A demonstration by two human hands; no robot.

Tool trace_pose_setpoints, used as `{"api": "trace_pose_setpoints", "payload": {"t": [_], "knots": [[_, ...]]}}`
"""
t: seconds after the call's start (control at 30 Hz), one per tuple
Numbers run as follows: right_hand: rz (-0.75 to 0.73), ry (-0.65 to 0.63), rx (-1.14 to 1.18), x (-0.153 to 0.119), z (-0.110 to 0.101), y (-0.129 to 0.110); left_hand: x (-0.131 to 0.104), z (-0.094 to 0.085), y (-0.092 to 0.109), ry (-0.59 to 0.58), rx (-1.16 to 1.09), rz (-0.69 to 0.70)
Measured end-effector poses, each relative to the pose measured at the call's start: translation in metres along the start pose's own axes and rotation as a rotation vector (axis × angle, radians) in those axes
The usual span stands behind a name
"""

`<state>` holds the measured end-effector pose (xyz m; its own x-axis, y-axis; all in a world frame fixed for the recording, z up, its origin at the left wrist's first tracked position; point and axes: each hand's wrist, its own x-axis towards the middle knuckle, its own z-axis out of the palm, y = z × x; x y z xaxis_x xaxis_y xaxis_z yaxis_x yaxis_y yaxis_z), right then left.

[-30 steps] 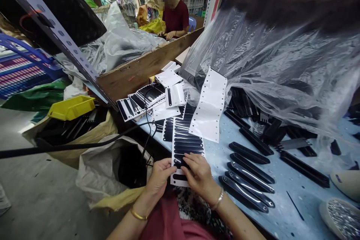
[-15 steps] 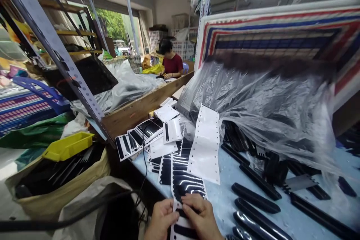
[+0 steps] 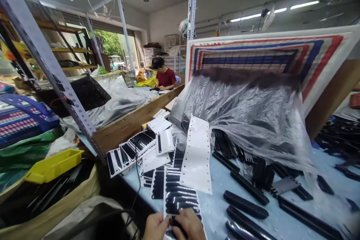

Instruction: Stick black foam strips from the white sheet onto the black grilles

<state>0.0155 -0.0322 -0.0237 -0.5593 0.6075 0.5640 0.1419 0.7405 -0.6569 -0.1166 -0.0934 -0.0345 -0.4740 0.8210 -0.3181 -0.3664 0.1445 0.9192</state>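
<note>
A white sheet with rows of glossy black strips (image 3: 180, 191) lies on the blue table top, its near end between my hands at the bottom centre. My left hand (image 3: 156, 227) pinches the sheet's left edge. Just beside it, my right hand (image 3: 189, 225) has its fingers bent around a black strip at the sheet. A long white sheet with holes along its edges (image 3: 197, 155) lies over part of the strip sheet. More sheets with black strips (image 3: 119, 159) are piled to the left. Long black handle-like pieces (image 3: 246, 204) lie to the right.
Clear plastic (image 3: 242, 108) drapes over black parts at the back right. A wooden board (image 3: 135, 114) edges the table. At left are a yellow tray (image 3: 53, 165), a sack and a slanted metal post (image 3: 47, 56). A person (image 3: 165, 77) sits beyond. A dark cable (image 3: 137, 180) hangs near the sheets.
The view has tilted up and turned right, so the scene sits lower and further left. My right hand's fingers have moved onto a black strip and curled around it.
</note>
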Motion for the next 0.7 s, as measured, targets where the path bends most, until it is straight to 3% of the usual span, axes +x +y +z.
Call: {"api": "trace_pose_setpoints", "payload": {"t": [0.07, 0.13, 0.17, 0.23, 0.33, 0.4, 0.47, 0.53, 0.6, 0.63, 0.7], "knots": [[0.119, 0.024, 0.169, 0.006, -0.008, -0.009, -0.010, 0.005, 0.008, 0.026, 0.011, -0.040], [0.465, 0.072, 0.409, 0.016, -0.018, -0.012, -0.018, 0.009, 0.017, 0.067, 0.046, -0.048], [0.550, 0.082, 0.455, 0.021, -0.024, -0.012, -0.021, 0.011, 0.020, 0.070, 0.055, -0.046], [0.652, 0.112, 0.525, 0.031, -0.039, -0.009, -0.023, 0.014, 0.024, 0.082, 0.068, -0.069], [0.772, 0.293, 0.837, 0.046, -0.072, -0.008, -0.023, 0.016, 0.024, 0.069, 0.122, -0.082], [0.768, 0.430, 0.967, 0.053, -0.097, -0.011, -0.022, 0.013, 0.024, 0.063, 0.237, -0.027], [0.711, 0.483, 0.920, 0.056, -0.122, -0.016, -0.022, 0.009, 0.029, 0.143, 0.429, 0.085], [0.667, 0.416, 0.775, 0.053, -0.140, -0.021, -0.025, 0.009, 0.040, 0.308, 0.615, 0.220], [0.602, 0.257, 0.546, 0.044, -0.150, -0.030, -0.034, 0.016, 0.053, 0.407, 0.689, 0.311], [0.534, 0.172, 0.399, 0.038, -0.152, -0.035, -0.039, 0.024, 0.059, 0.369, 0.673, 0.313], [0.322, 0.023, 0.080, 0.024, -0.151, -0.048, -0.049, 0.047, 0.068, 0.125, 0.590, 0.206]]}}
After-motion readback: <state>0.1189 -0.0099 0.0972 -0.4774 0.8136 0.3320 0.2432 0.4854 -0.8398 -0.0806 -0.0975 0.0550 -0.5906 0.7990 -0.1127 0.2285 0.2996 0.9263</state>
